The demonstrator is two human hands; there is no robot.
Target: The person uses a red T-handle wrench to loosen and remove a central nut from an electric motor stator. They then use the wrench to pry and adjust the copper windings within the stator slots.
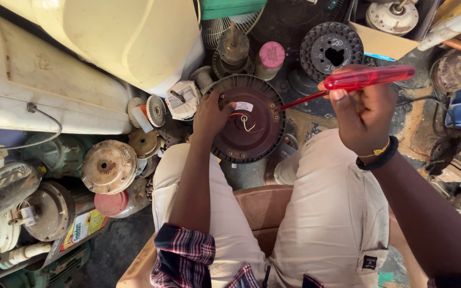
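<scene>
Knees first: I'm looking down at pale trousers [326,213] and a brown seat [262,205] between the legs, plaid cuffs [183,253] rolled at the bottom of the view. The left forearm runs up from the cuff to the left hand [212,114], which presses on the near-left part of the motor [246,125], a round dark maroon housing with a ribbed rim, resting over the left knee and the gap between the legs. I see the fingers curled onto its top face, steadying it rather than wrapped around it. A white label [244,106] and thin red and white wires [244,122] sit at the housing's centre, just right of those fingers.

Right hand [364,120] hangs above the right thigh, a black band [381,157] and a thin yellow one on the wrist. It is clenched on a screwdriver [366,78] with a clear red handle; the shaft slopes down-left and its tip sits at the motor's right rim.

Left of the legs, I make out worn rotors and a tan disc [109,166] on the floor. Further out, a black ribbed wheel [331,50], a pink-capped part [271,56] and a cream cover [124,37] crowd the far side.
</scene>
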